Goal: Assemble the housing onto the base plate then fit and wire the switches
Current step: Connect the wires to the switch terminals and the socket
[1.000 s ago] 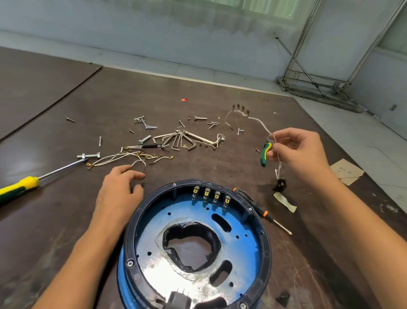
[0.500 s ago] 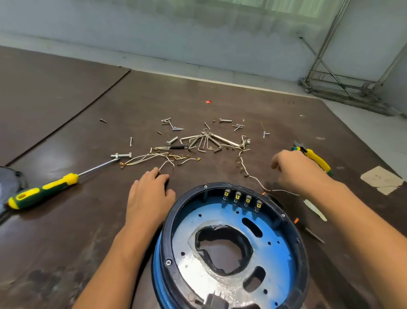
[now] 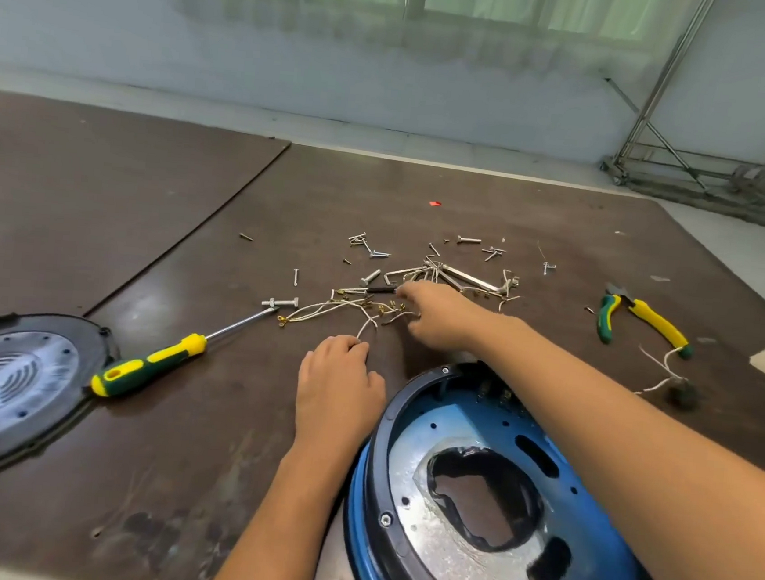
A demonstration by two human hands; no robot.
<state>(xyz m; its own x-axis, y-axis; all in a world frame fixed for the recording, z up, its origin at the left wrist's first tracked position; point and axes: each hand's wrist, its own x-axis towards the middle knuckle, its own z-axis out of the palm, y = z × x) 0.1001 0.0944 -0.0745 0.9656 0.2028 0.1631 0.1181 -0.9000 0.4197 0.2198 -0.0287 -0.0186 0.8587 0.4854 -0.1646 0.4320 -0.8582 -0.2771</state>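
The round blue housing with a black ring [image 3: 398, 446] sits at the lower right, with the blue and silver base plate [image 3: 416, 480] inside it. My right forearm crosses its far edge and hides most of the switches [image 3: 498, 395] there. My right hand [image 3: 438, 314] reaches left into a pile of white wires with gold terminals [image 3: 338, 307], fingertips touching them. Whether it pinches one is unclear. My left hand [image 3: 336, 391] rests on the table beside the housing, fingers loosely curled, holding nothing. A wire with a black switch [image 3: 679, 388] lies at the right.
Green-yellow pliers [image 3: 644, 319] lie at the far right. A green-yellow screwdriver [image 3: 150, 370] lies at the left, next to a black round cover [image 3: 11, 388]. Hex keys [image 3: 464, 278] and loose bolts [image 3: 279, 302] are scattered behind the wires. A seam [image 3: 193, 229] splits the brown table.
My right hand has let go of the pliers and the wire with the black switch, which now lie at the right, and has moved left to the wire pile. The view has turned left.
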